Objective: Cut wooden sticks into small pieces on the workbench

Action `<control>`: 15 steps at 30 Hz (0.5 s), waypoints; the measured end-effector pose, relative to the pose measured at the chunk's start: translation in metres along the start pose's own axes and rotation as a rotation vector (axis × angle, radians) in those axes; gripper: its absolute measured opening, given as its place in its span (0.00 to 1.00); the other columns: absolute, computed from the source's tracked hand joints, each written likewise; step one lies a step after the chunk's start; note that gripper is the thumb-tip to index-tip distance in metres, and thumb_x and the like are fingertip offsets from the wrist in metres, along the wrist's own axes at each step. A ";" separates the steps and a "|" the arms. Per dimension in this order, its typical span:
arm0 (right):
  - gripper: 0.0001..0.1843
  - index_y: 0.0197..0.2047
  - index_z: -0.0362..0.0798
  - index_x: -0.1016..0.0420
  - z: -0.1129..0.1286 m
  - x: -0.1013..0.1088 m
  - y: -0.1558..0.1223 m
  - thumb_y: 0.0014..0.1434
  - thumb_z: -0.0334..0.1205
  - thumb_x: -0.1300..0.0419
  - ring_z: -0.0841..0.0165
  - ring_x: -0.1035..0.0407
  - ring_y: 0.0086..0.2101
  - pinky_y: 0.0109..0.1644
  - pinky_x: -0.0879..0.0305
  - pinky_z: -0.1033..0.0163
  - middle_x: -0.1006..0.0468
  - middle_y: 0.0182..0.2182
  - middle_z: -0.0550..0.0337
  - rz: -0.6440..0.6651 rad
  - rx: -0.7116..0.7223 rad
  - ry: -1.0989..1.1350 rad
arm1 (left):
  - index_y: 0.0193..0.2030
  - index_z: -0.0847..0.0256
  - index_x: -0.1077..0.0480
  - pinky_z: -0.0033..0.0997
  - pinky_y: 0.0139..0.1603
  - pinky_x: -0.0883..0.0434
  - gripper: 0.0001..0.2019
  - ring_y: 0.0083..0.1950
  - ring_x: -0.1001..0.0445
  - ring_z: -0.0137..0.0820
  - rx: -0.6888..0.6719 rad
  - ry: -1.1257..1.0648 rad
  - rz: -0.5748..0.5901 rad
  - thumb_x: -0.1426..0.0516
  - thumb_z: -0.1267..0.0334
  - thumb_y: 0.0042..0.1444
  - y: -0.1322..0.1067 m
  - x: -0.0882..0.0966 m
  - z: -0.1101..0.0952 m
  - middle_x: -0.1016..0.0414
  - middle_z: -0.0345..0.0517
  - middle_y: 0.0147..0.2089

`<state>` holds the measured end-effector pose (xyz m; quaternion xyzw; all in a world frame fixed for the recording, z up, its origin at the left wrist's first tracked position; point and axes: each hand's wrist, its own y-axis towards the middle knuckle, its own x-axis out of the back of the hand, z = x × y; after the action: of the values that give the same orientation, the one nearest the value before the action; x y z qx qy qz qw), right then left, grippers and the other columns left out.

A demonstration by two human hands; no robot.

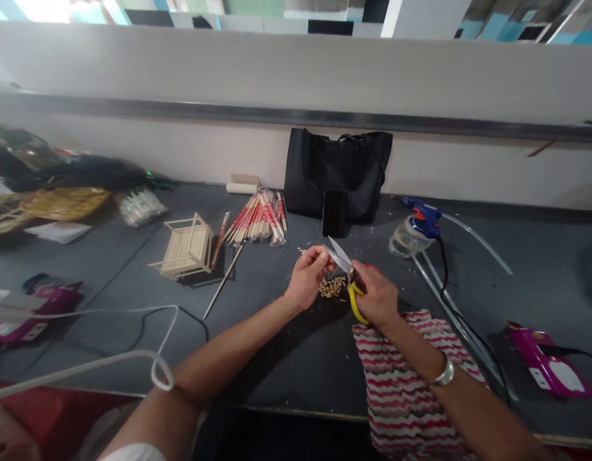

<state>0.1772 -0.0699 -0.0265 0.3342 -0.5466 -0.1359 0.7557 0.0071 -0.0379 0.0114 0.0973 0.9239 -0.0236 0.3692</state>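
Observation:
My right hand (378, 296) is closed around a pair of scissors (356, 301) with yellow handles. The blades stand apart and point up and to the left. Thumb and fingers of my left hand (309, 274) are pinched together beside the lower blade; whatever they hold is too small to name. On the table just below the blades lies a pile of small cut wooden pieces (332, 287). To the left stands a small frame built of wooden sticks (186, 248). Behind it and to its right are wrapped chopsticks (258, 218) in red-printed sleeves.
A black bag (336, 166) leans on the wall, with a phone (334, 214) propped against it. At the right are a blue glue gun (420, 218), glue sticks (449, 307), a striped cloth (411, 390) and a magenta box (548, 362). A thin rod (223, 282) lies left of my hands.

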 end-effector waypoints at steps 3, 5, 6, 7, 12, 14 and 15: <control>0.25 0.54 0.52 0.21 0.002 0.003 0.001 0.52 0.32 0.43 0.66 0.26 0.33 0.37 0.32 0.66 0.18 0.34 0.60 0.033 0.025 -0.024 | 0.30 0.63 0.27 0.23 0.34 0.31 0.14 0.28 0.32 0.23 -0.003 -0.015 -0.010 0.29 0.60 0.47 0.000 0.000 0.001 0.30 0.37 0.27; 0.25 0.53 0.52 0.21 0.003 0.005 0.002 0.52 0.32 0.43 0.67 0.26 0.33 0.37 0.33 0.66 0.19 0.33 0.60 0.056 0.023 -0.032 | 0.31 0.63 0.27 0.23 0.33 0.31 0.13 0.28 0.32 0.23 0.005 -0.021 -0.020 0.28 0.60 0.45 0.000 -0.001 0.001 0.29 0.37 0.27; 0.25 0.54 0.52 0.21 0.003 0.005 0.002 0.52 0.32 0.43 0.67 0.26 0.33 0.37 0.33 0.66 0.19 0.34 0.60 0.063 0.020 -0.036 | 0.31 0.63 0.27 0.24 0.33 0.31 0.13 0.28 0.32 0.23 0.011 -0.019 -0.024 0.29 0.61 0.45 0.001 -0.001 0.001 0.29 0.37 0.27; 0.25 0.54 0.53 0.21 0.003 0.005 0.002 0.52 0.33 0.42 0.67 0.26 0.34 0.37 0.33 0.66 0.19 0.34 0.60 0.066 0.017 -0.040 | 0.31 0.62 0.27 0.24 0.33 0.32 0.13 0.28 0.32 0.23 0.015 -0.014 -0.029 0.29 0.61 0.45 0.001 0.000 0.001 0.29 0.37 0.27; 0.25 0.55 0.53 0.21 0.003 0.005 0.002 0.54 0.34 0.42 0.66 0.28 0.34 0.37 0.35 0.67 0.20 0.33 0.59 0.095 0.006 -0.072 | 0.30 0.61 0.28 0.25 0.33 0.33 0.10 0.27 0.34 0.24 0.013 0.058 -0.055 0.32 0.61 0.49 0.000 -0.002 0.000 0.30 0.37 0.26; 0.25 0.55 0.53 0.21 0.003 0.005 0.002 0.54 0.34 0.42 0.67 0.29 0.34 0.37 0.36 0.67 0.20 0.33 0.59 0.100 0.011 -0.077 | 0.30 0.61 0.28 0.25 0.32 0.33 0.10 0.27 0.34 0.24 0.007 0.077 -0.054 0.32 0.61 0.49 0.000 -0.002 -0.001 0.31 0.36 0.25; 0.25 0.55 0.53 0.21 0.003 0.006 0.002 0.54 0.33 0.42 0.67 0.29 0.33 0.37 0.36 0.67 0.20 0.33 0.59 0.096 0.017 -0.080 | 0.29 0.61 0.28 0.25 0.32 0.34 0.10 0.26 0.35 0.24 0.005 0.083 -0.054 0.32 0.61 0.49 0.000 -0.003 -0.001 0.32 0.36 0.24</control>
<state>0.1767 -0.0725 -0.0205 0.3086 -0.5928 -0.1082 0.7360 0.0086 -0.0381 0.0136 0.0742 0.9406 -0.0320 0.3297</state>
